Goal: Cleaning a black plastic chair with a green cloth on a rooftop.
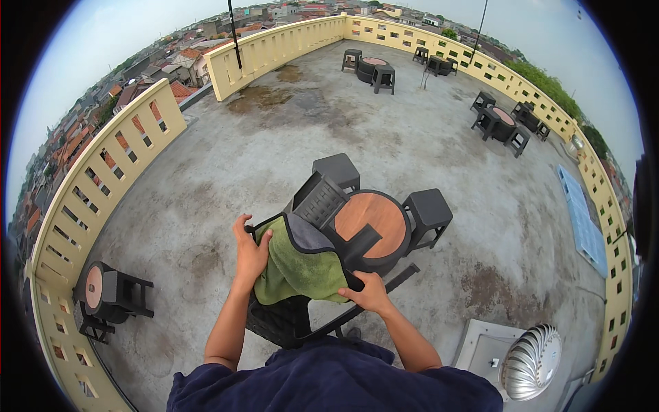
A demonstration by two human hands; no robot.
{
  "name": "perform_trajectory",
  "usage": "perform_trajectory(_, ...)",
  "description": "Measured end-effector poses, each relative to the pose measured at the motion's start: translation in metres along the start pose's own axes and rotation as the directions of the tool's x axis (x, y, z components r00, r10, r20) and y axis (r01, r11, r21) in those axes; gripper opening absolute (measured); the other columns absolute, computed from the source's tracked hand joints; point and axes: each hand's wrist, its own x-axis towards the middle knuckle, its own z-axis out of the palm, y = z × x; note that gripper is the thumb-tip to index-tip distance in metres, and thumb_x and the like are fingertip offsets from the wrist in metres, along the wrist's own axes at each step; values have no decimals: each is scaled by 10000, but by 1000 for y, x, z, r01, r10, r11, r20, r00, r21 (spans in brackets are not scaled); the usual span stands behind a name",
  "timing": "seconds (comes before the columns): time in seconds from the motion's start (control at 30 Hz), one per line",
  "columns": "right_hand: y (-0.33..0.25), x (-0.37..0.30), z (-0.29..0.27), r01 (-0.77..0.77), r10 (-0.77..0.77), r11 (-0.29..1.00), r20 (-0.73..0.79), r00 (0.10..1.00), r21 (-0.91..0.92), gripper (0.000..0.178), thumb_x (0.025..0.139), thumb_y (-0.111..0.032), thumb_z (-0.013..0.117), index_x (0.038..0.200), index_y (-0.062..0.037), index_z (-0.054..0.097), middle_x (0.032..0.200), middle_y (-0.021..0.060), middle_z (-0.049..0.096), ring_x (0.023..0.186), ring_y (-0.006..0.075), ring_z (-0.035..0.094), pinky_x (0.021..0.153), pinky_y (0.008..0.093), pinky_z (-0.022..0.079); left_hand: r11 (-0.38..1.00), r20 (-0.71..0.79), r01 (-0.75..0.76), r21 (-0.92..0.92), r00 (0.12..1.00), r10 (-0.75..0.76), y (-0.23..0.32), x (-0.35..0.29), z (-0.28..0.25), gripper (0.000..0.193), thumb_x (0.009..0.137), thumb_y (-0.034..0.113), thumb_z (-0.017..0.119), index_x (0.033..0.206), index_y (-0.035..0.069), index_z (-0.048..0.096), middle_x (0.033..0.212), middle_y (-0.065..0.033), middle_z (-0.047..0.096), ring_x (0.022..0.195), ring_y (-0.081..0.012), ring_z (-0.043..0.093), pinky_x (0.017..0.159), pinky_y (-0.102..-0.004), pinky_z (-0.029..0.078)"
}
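A green cloth [298, 271] with a grey reverse side and black edging is stretched between my two hands. My left hand [251, 253] pinches its left edge, thumb on the green face. The right hand [368, 292] grips the lower right corner, fingers partly hidden behind the fabric. Beneath and behind the cloth is a black plastic chair [320, 200] with a slotted, woven-look panel, partly covered by the cloth. I cannot tell whether the cloth touches it. Just beyond is a round table [374, 223] with a wood-look top and black rim.
Black stools [429, 213] stand around the near table. More table sets [501, 123] are farther off, and one [103, 295] is at the left wall. Yellow parapets [274, 51] edge the concrete roof. A silver turbine vent [532, 362] sits at lower right, a blue panel [582, 216] beyond.
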Motion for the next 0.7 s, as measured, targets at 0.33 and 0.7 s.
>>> perform_trajectory(0.33,137,11,110,-8,159,858,-251,955,514,389,966,-406,585,852,-35,552,764,102,608,715,178,600,704,311,478,990,603,-80,115,798,-6,-86,-126,185,468,962,483,501,967,34,629,966,-215,604,851,-383,616,729,-442,490)
perform_trajectory(0.7,364,-129,119,-712,868,438,-52,494,549,629,968,-633,409,1217,-71,542,1102,72,615,975,173,580,810,350,465,975,776,183,127,594,-213,-201,-234,280,594,941,470,590,644,-44,601,557,-210,532,507,-325,561,530,-432,428)
